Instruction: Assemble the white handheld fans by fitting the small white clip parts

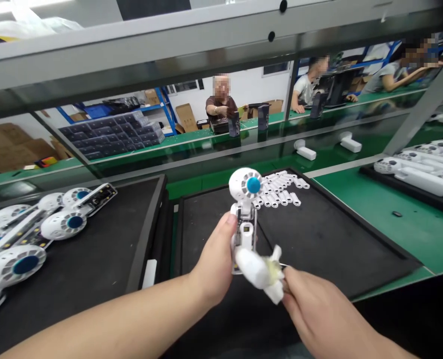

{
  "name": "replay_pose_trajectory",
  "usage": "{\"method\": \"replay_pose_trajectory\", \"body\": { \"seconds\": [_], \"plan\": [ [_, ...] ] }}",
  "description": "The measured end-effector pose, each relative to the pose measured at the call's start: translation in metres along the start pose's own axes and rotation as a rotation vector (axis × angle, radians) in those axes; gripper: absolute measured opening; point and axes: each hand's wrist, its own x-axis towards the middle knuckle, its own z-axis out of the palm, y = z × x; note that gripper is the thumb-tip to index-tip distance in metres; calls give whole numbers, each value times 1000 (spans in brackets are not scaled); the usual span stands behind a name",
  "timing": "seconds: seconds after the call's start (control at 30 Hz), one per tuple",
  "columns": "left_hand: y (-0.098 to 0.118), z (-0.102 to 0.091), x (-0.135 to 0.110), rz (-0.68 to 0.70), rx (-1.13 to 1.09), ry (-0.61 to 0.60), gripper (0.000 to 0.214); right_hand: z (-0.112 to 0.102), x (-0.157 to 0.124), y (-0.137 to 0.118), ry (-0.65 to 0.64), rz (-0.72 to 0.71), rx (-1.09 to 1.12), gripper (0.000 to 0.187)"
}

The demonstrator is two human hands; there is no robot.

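Observation:
My left hand (213, 262) is closed around the open handle of a white handheld device (240, 185), held upright. It has a round head with a blue disc and vents, and inner parts show in its handle. My right hand (320, 306) is closed on a thin tool, mostly hidden, that carries a blurred white wad (254, 269) with a yellowish patch. The wad is in front of the lower handle; whether they touch I cannot tell. Behind the device, several small white oval parts (281, 198) lie in rows on a black tray (318, 239).
Several similar white devices (62, 224) lie on a left black tray (105, 259). White housings (426, 174) fill another tray at right. Two white pieces (305, 150) sit on the green conveyor. A metal beam (169, 55) crosses overhead. Co-workers (221, 107) sit beyond, near stacked boxes (112, 132).

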Motion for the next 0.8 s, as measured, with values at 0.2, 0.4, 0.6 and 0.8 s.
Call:
{"method": "replay_pose_trajectory", "body": {
  "seconds": [0.2,0.4,0.6,0.8],
  "plan": [
    [5,-9,7,27,161,-35,43,-3,9,55,57,-125,-240,29],
    [15,-9,7,-115,-26,-230,40,16,2,131,-168,240,-519,21],
    [12,-20,17,-254,-207,-243,40,28,-2,135,-200,203,-559,14],
    [14,-13,27,-296,-100,6,42,34,-4,141,-141,171,-519,13]
  ]
}}
